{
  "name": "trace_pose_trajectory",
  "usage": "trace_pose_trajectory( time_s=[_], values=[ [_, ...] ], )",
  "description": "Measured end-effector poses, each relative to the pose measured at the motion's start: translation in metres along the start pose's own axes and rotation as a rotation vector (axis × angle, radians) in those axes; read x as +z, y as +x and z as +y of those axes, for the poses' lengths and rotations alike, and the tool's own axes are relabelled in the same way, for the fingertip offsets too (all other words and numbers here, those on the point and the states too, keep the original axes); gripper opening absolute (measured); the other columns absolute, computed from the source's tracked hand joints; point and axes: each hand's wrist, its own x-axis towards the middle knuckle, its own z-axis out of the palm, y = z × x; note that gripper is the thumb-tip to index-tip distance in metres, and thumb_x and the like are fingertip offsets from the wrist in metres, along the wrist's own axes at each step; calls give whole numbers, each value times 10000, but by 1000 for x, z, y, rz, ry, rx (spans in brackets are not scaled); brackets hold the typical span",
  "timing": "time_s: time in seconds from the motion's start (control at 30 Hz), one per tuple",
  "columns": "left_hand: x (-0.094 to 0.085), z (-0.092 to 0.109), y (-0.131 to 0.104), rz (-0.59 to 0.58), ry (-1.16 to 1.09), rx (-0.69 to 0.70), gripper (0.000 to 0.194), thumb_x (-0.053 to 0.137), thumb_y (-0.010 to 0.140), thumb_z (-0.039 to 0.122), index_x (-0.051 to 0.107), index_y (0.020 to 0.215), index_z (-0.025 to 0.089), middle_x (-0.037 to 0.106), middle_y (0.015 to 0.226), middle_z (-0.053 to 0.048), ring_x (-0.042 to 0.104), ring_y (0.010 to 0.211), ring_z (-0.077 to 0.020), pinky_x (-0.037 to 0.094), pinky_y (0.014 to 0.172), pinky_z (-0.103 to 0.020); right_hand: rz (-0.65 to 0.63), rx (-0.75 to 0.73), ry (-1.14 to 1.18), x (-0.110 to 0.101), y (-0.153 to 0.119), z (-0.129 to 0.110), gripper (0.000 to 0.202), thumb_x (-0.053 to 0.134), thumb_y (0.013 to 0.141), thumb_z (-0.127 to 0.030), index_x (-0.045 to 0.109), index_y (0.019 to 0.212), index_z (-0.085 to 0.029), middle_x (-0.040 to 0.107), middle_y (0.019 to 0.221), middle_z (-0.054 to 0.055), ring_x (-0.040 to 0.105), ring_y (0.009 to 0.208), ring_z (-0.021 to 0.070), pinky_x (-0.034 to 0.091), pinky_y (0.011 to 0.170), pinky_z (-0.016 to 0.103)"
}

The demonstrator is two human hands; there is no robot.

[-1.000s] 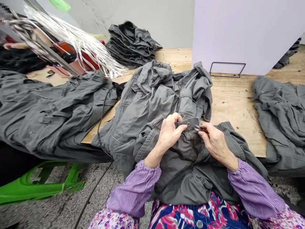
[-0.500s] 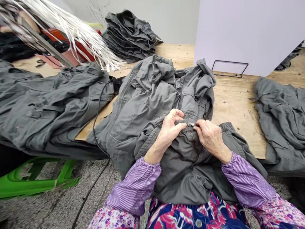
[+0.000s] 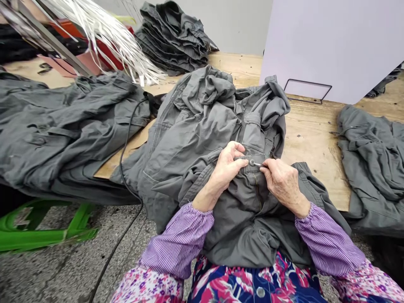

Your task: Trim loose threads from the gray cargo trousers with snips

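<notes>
"Gripping what, the right hand [image 3: 283, 180]?"
"A slim metal tool [image 3: 259, 164] — it's pointing in at the button [image 3: 251, 162]."
"And the left hand [image 3: 225, 166]?"
"Pinching the waistband [image 3: 259, 158] of gray trousers [image 3: 230, 235] — they're lying across the lap [image 3: 233, 280]."

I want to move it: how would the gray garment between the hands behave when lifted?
The gray garment would probably flop and sag, since its cloth lies in loose folds. Its toothed zipper may make the front slightly stiffer.
</notes>
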Motion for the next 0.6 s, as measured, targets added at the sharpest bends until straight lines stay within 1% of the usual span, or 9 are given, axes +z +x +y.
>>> trace_pose_trajectory(
  time_s=[0.07,0.13,0.23,0.33,0.5,0.57,0.6],
  values=[
    [1,0,1,10,-13,-5,298,589,580,111,453,836,177,487,574,83,445,510,-57,346,523,-182,-1,-38,-4,-5,-2,-3,172,413,933,-271,516,843,-167,595,775,60,525,717,174,332,600,281],
    [1,1,2,21,-19,-12,296,583,573,104,452,830,171,487,570,83,448,511,-55,345,527,-180,-28,-78,-15,-9,-4,-5,164,417,930,-263,514,841,-165,590,780,66,516,724,178,331,604,284],
    [2,3,3,31,-32,-28,300,583,560,99,452,822,165,497,571,80,451,510,-54,345,526,-179,-73,-108,-41,-10,-5,-7,171,414,930,-264,514,827,-171,571,745,55,499,712,179,327,611,284],
    [1,3,4,19,-72,-50,307,590,546,94,448,809,162,501,568,80,452,509,-52,348,529,-180,-98,-113,-23,-5,-3,-5,182,411,932,-272,514,820,-173,561,731,48,489,694,174,325,609,281],
    [-4,4,6,-42,-164,-70,312,606,537,93,440,793,159,470,550,91,430,494,-43,344,535,-177,-84,-140,64,7,-3,-1,178,419,928,-265,521,814,-173,556,703,40,498,659,164,332,594,273],
    [-9,5,4,-75,-125,-63,300,615,570,118,446,814,161,485,574,83,441,510,-48,348,546,-182,-69,-129,124,10,-5,0,168,423,925,-257,521,814,-176,564,700,38,513,655,160,351,599,267],
    [-11,7,3,-97,-70,-49,290,617,596,140,454,835,163,504,599,72,458,530,-56,354,556,-188,-52,-106,173,10,-5,1,158,423,923,-252,519,821,-178,572,709,38,526,661,157,368,606,265]
  ],
)
